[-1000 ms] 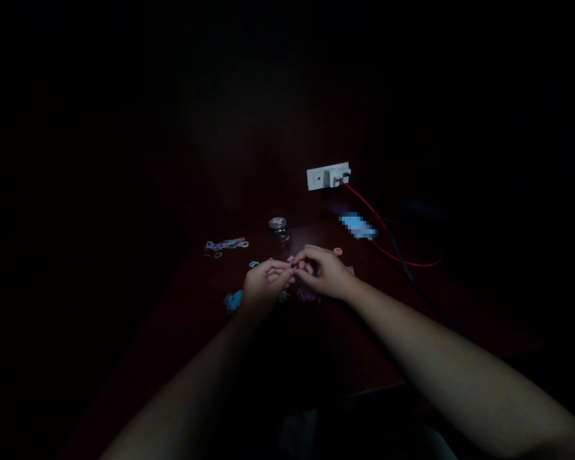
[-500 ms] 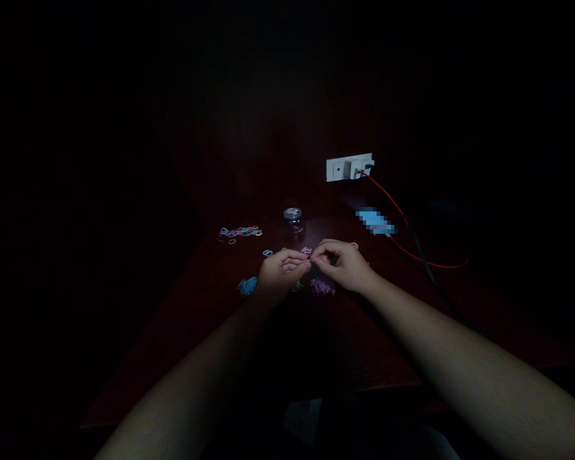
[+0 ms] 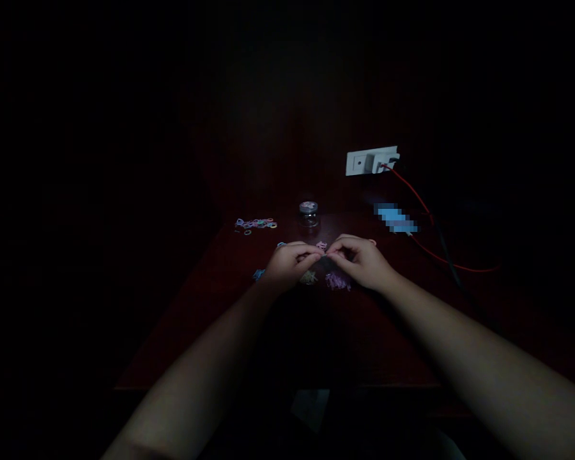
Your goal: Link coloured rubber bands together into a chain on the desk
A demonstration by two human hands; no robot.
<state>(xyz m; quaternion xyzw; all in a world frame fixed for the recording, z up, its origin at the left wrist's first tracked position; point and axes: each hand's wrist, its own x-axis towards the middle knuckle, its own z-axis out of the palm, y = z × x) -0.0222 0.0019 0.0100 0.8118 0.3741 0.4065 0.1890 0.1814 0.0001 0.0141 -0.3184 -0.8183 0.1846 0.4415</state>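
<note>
My left hand (image 3: 292, 263) and my right hand (image 3: 359, 259) meet fingertip to fingertip above the table, both closed in a pinch. Between them shows a sliver of a small pale elastic band (image 3: 323, 255), mostly covered by the fingers. Under and around the hands lie little heaps of elastic bands: purple ones (image 3: 338, 281) below my right hand, yellowish ones (image 3: 309, 277) by my left palm, and blue ones (image 3: 259, 275) partly behind my left wrist. Pink bands (image 3: 321, 245) sit just beyond the fingertips.
A lidded clear jar (image 3: 308, 214) stands farther back. Mixed coloured bands (image 3: 256, 223) are spread at the back left of the dark red table (image 3: 182, 319). At the right lie a blurred-out phone-like object (image 3: 395, 218) and a red cable (image 3: 412, 188) running from a wall socket (image 3: 359, 162).
The view has shifted, so the table things appear farther right and slightly higher. Both hands remain pinched together, the left now covering more of the blue heap and uncovering the yellowish one.
</note>
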